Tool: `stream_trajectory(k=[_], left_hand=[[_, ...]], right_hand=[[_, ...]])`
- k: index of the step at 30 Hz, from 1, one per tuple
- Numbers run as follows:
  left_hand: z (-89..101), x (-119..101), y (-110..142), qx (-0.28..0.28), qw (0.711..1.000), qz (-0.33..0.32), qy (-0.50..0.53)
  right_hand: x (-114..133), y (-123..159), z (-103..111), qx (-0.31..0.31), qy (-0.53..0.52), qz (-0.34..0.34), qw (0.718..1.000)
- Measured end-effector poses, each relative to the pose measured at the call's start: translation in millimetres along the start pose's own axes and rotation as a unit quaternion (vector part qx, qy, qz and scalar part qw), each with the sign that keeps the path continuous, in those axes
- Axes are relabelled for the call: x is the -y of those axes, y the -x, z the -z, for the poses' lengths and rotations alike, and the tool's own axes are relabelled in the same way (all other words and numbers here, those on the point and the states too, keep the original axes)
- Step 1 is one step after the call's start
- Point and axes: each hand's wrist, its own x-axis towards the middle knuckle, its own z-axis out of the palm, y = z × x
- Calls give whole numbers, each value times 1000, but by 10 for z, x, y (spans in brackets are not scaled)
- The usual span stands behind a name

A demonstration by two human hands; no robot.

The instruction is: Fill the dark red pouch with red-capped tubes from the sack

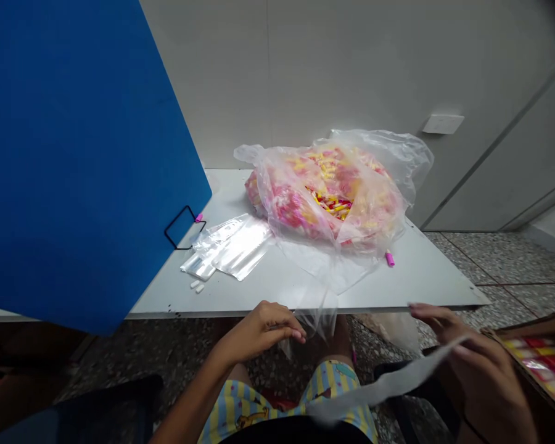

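Note:
My left hand (pixel 263 330) is below the table's front edge, its fingers pinched together on a small clear plastic bag (pixel 317 314) that hangs in front of my lap. My right hand (pixel 472 364) is lower right, fingers curled round a long white paper strip (pixel 388 385) that trails left across my lap, blurred by motion. On the white table (pixel 420 271) lies a big clear plastic sack (pixel 333 191) full of small pink, yellow and red pieces. A stack of clear zip bags (pixel 231 246) lies to its left.
A blue divider panel (pixel 74 154) with a black clip (pixel 182 228) stands at the left. Loose pink pieces (pixel 389 259) and two white ones (pixel 197 285) lie on the table. A cardboard box of coloured packets (pixel 546 364) sits at the right on the speckled floor.

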Motion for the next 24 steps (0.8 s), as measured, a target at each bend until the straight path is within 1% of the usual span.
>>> stream_trajectory(k=[1, 2, 3, 5, 7, 8, 10, 12, 15, 17, 20, 22, 24], left_hand=[[11, -46, -23, 16, 1000, -7, 3], [24, -92, -41, 30, 999, -13, 5], [39, -137, -52, 42, 999, -19, 7], [79, -223, -48, 62, 998, -24, 9], [131, -301, -8, 81, 996, -23, 11], [159, -335, 22, 89, 996, -19, 11], [213, -382, 86, 103, 995, -7, 11], [253, -397, 139, 116, 993, 5, 19], [289, -358, 177, 135, 989, 38, 50], [310, -311, 178, 127, 987, 77, 57], [356, -258, 162, 97, 986, 134, 24], [388, -257, 136, 79, 987, 143, 3], [395, -283, 85, 66, 990, 126, 0]], right_hand=[[62, -13, -124, 87, -14, -2, 996], [115, -38, -247, 147, -24, -2, 989], [156, -74, -364, 193, -37, -2, 981], [201, -161, -557, 257, -40, -20, 965], [206, -235, -691, 322, -25, -45, 945], [199, -260, -738, 348, -19, -54, 936], [178, -284, -804, 377, -25, -61, 924], [163, -293, -850, 399, -52, -54, 914], [180, -311, -898, 421, -106, -15, 901], [215, -320, -916, 392, -117, 2, 913], [283, -299, -915, 314, -94, -11, 945], [329, -267, -904, 279, -81, -20, 957], [375, -236, -900, 270, -66, -23, 960]])
